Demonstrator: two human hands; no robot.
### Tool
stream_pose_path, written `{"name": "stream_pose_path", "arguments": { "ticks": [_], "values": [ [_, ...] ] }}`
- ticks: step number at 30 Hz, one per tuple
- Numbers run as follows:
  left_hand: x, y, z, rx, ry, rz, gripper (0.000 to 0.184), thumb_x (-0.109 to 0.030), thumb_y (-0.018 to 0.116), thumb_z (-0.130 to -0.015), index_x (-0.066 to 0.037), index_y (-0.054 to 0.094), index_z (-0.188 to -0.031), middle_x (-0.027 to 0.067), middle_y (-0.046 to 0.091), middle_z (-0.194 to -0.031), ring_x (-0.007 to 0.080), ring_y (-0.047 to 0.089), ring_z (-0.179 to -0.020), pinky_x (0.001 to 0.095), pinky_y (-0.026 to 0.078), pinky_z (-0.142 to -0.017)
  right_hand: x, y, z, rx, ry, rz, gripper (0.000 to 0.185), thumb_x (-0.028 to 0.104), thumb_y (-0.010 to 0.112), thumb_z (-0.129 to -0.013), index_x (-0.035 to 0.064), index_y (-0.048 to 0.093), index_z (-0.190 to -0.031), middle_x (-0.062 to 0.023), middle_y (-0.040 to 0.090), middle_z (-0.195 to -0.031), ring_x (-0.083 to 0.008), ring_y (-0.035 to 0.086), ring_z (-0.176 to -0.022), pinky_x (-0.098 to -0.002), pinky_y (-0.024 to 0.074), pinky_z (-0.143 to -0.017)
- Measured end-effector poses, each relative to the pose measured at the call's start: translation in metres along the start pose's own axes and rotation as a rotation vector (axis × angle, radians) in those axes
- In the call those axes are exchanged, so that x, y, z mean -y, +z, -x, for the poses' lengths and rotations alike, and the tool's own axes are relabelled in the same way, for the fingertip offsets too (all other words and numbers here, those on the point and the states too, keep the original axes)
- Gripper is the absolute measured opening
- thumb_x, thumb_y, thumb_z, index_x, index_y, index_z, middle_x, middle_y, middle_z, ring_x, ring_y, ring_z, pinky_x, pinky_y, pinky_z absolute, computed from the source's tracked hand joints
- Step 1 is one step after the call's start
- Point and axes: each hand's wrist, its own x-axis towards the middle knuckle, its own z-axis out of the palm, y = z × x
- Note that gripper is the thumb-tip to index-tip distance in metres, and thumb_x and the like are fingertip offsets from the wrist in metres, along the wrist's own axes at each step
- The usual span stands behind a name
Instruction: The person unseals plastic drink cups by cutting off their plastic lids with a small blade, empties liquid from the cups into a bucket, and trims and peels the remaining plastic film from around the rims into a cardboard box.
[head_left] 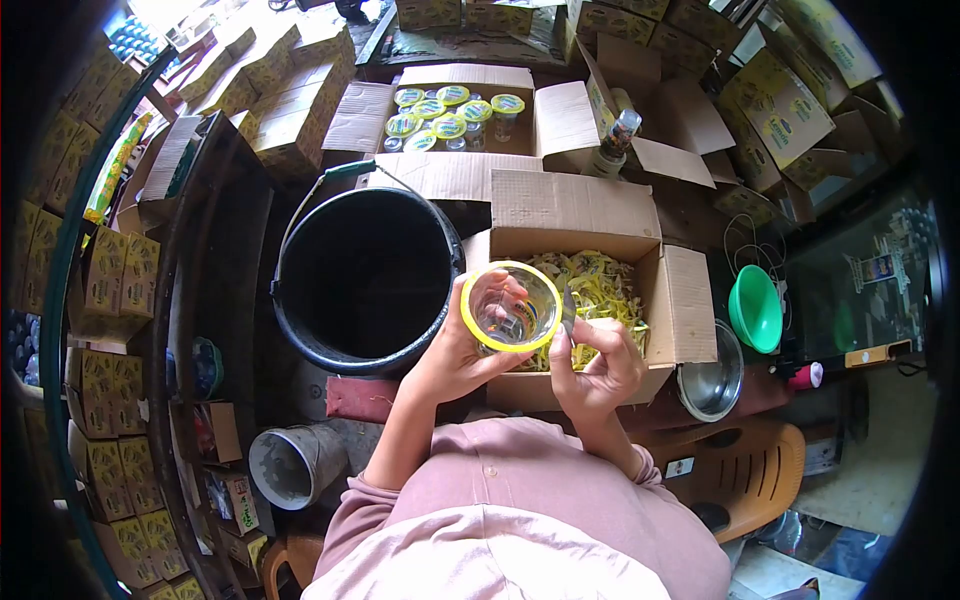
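A clear plastic cup (500, 338) with a yellow rim is in my left hand (447, 352), its open mouth tilted up toward me. My right hand (603, 368) pinches a small dark blade (569, 308) upright against the right side of the rim. Under and behind both hands stands an open cardboard box (575, 207) holding a heap of yellow-green strips (605, 285). To the left of the cup is a large black bucket (363, 277) with a raised handle; its inside is dark and its contents cannot be made out.
Farther back, an open carton (467, 76) holds several cups with yellow-rimmed lids (449, 126). A green bowl (755, 308) and a metal bowl (712, 375) are at the right. A grey bucket (286, 467) lies lower left. Stacked cartons (118, 385) line the left side.
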Motion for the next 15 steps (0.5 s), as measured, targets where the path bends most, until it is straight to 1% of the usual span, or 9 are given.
{"name": "stream_pose_path", "arguments": {
  "ticks": [5, 8, 15],
  "values": [
    [0.0039, -0.0037, 0.0033, 0.033, 0.015, -0.156, 0.074, -0.005, 0.074, -0.066, -0.008, 0.029, -0.124, 0.0102, 0.046, -0.108, 0.0168, 0.048, -0.102, 0.0279, 0.042, -0.085, -0.0008, -0.001, -0.0019, 0.015, 0.004, 0.061, 0.019, -0.006, 0.066, -0.064, 0.0013, 0.061, -0.081, -0.0084, 0.059, -0.065, -0.0153, 0.058, -0.057, -0.0243, 0.047, -0.054],
    [0.0009, -0.0046, 0.003, 0.042, 0.011, -0.196, 0.075, -0.005, 0.075, -0.065, -0.008, 0.03, -0.124, 0.0101, 0.046, -0.108, 0.0167, 0.048, -0.101, 0.0283, 0.042, -0.085, -0.0032, -0.0011, -0.0032, 0.018, 0.014, 0.02, 0.02, -0.006, 0.066, -0.064, 0.0011, 0.061, -0.081, -0.0082, 0.059, -0.065, -0.0151, 0.058, -0.056, -0.0242, 0.0469, -0.054],
    [0.0017, -0.0075, 0.0028, 0.069, -0.009, -0.192, 0.073, -0.005, 0.075, -0.065, -0.007, 0.03, -0.123, 0.0101, 0.048, -0.107, 0.0169, 0.049, -0.1, 0.0286, 0.042, -0.086, -0.0039, -0.0013, -0.0037, 0.032, 0.029, 0.014, 0.021, -0.006, 0.066, -0.063, 0.0006, 0.062, -0.083, -0.008, 0.058, -0.065, -0.0151, 0.058, -0.057, -0.0243, 0.0466, -0.054]
  ]
}}
